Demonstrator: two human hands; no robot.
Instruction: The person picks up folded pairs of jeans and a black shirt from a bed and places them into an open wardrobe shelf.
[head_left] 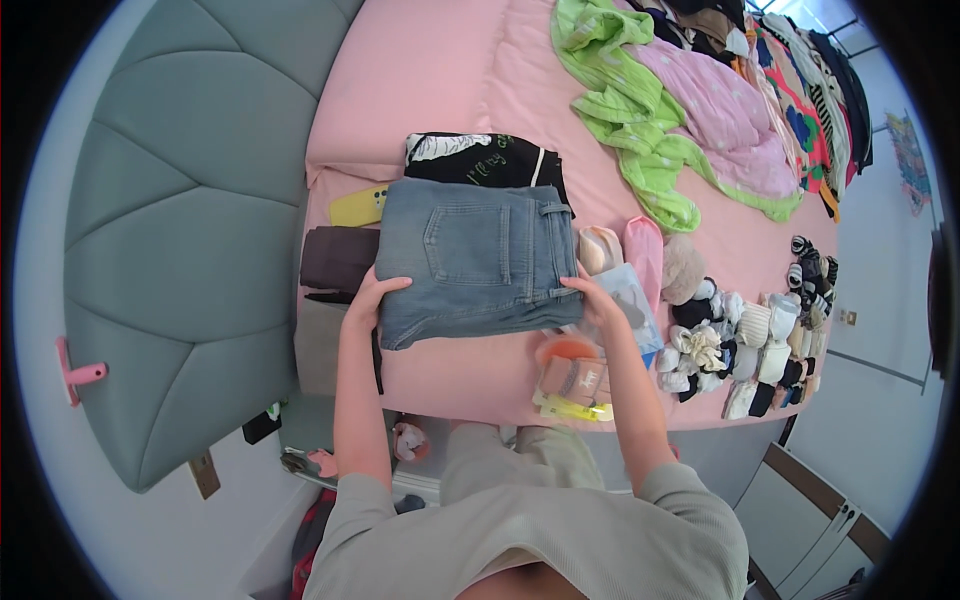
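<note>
A folded pair of blue jeans (470, 250), back pocket facing up, is held between my two hands over the near part of the pink bed. My left hand (372, 298) grips the jeans' left edge, thumb on top and fingers underneath. At the waistband side, my right hand (594, 298) holds the other edge the same way. Behind the jeans lies a folded black garment (480, 158) with a white print, partly covered by them. To their left are a dark purple folded garment (338, 258), a grey folded garment (322, 348) and a yellow phone-shaped item (357, 207).
Several rolled socks (755, 325) lie in rows at the right. A green and pink blanket (640, 120) is crumpled at the back, beside piled clothes (800, 90). Small packets (575, 385) sit at the near bed edge. A padded grey headboard (200, 240) stands at the left.
</note>
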